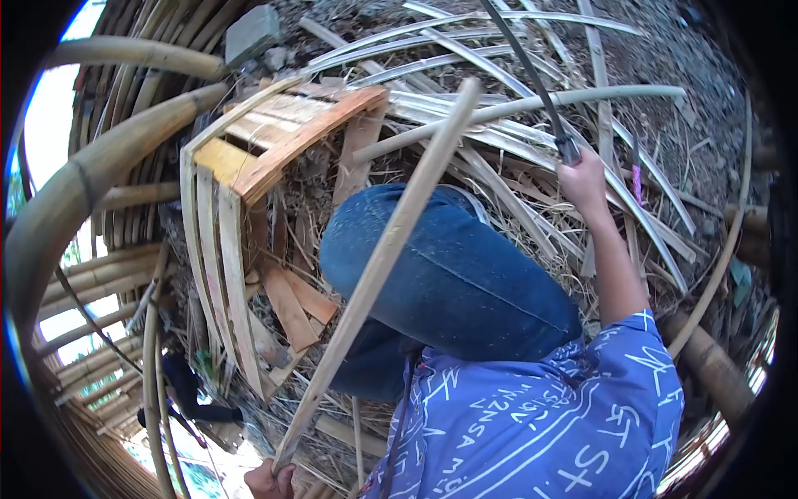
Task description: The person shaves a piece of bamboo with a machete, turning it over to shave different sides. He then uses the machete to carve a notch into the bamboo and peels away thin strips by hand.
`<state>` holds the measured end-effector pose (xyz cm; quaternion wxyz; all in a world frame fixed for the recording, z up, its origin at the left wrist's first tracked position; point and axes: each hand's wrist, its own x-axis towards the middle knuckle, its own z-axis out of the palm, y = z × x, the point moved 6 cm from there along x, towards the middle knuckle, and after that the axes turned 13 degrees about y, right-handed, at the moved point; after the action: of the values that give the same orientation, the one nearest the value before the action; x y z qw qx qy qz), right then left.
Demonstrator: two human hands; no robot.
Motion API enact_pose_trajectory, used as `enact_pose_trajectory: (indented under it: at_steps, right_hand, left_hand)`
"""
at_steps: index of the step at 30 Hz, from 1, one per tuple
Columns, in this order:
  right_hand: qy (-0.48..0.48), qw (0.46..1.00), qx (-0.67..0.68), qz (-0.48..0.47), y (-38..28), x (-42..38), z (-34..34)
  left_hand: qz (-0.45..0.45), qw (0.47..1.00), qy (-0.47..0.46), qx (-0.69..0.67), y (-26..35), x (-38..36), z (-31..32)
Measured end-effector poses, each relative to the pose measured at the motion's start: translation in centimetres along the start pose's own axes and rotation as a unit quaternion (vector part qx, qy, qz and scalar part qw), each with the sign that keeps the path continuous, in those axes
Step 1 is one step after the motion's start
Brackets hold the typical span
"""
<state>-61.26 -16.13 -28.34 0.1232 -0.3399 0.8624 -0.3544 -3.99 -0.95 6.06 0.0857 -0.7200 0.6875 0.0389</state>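
Note:
My left hand (270, 481), at the bottom edge of the view, is closed around the lower end of a long split bamboo strip (395, 241). The strip slants up and to the right, passing in front of my bent knee (399, 249) in blue jeans. In my right hand (582, 179), out on an extended arm, is the dark handle of a machete (536, 83). Its long, narrow blade points up and away, and its tip runs past the top edge. Beneath the blade lies a pale, rounded bamboo piece (582, 97).
A slatted wooden crate (320, 137) stands to the left of my knee. Split strips (507, 133) and shavings cover the ground ahead. Thick bamboo poles (125, 154) rise at the left, near a grey block (253, 35). Another person in dark clothing (187, 391) is at lower left.

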Motion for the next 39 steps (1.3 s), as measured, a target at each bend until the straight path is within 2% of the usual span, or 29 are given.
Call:
enact_pose_trajectory:
  at_steps: [2,5,8,12,14,17,18,19,21,22,24,25,26,27,30,32,33,36,39]
  right_hand:
    - [0.018,0.997,0.070,0.025,-1.9,-0.4,-0.6]
    - [-0.020,0.965,0.238,0.106,-2.8,-1.3,0.6]
    - [-0.021,0.947,0.302,0.107,-5.8,-2.7,0.5]
    - [-0.048,0.932,0.344,0.101,-9.7,-5.1,-0.2]
    - [-0.051,0.938,0.338,0.061,-11.0,-5.9,-0.6]
    - [-0.040,0.938,0.344,0.007,-13.8,-6.4,-2.3]
    - [-0.043,0.940,0.337,-0.019,-14.8,-6.5,-3.2]
    - [-0.045,0.942,0.329,-0.044,-15.4,-6.5,-3.7]
    - [-0.043,0.939,0.331,-0.077,-15.9,-6.5,-4.3]
    - [-0.054,0.947,0.294,-0.115,-17.0,-6.7,-5.3]
    - [-0.068,0.951,0.237,-0.189,-18.8,-6.9,-6.8]
    - [-0.065,0.952,0.234,-0.188,-18.7,-6.9,-6.9]
    - [-0.071,0.951,0.197,-0.229,-18.9,-7.2,-6.7]
    - [-0.079,0.947,0.160,-0.268,-19.1,-7.6,-6.5]
    - [-0.071,0.950,0.084,-0.292,-19.3,-6.9,-6.1]
    - [-0.060,0.943,0.012,-0.328,-19.1,-5.8,-5.2]
    - [-0.087,0.937,-0.027,-0.337,-18.9,-5.3,-4.5]
    - [-0.084,0.934,-0.052,-0.344,-19.7,-4.5,-4.1]
    - [-0.055,0.936,-0.085,-0.338,-19.4,-3.0,-3.9]
  left_hand:
    - [-0.009,0.999,0.004,-0.030,0.4,0.6,0.4]
    - [-0.054,0.995,0.001,-0.089,-0.2,0.7,1.6]
    - [-0.076,0.986,-0.034,-0.144,-1.3,1.2,3.8]
    - [-0.091,0.976,-0.053,-0.192,-0.9,1.9,6.0]
    - [-0.098,0.982,0.034,-0.157,0.8,2.7,5.6]
    - [-0.076,0.974,0.033,-0.210,3.0,4.2,5.8]
    - [-0.019,0.979,0.096,-0.179,4.4,4.4,5.3]
    - [-0.022,0.978,0.098,-0.183,5.5,4.9,5.1]
    - [-0.069,0.981,0.017,-0.181,8.2,6.3,5.0]
    - [-0.065,0.980,0.040,-0.185,10.1,6.9,4.7]
    - [-0.063,0.980,0.027,-0.184,11.7,7.6,5.1]
    - [-0.062,0.981,0.016,-0.181,12.4,7.9,5.3]
    - [-0.013,0.987,0.041,-0.156,13.5,8.2,4.9]
    - [-0.010,0.987,0.037,-0.155,13.6,8.2,5.0]
    - [-0.005,0.988,0.038,-0.149,14.0,8.0,5.1]
    - [-0.016,0.985,0.079,-0.151,14.3,7.5,4.0]
    - [-0.018,0.986,0.074,-0.149,14.5,7.2,4.1]
    - [-0.008,0.986,0.088,-0.139,14.8,6.8,4.0]
    - [-0.043,0.986,0.074,-0.145,14.0,5.9,4.0]
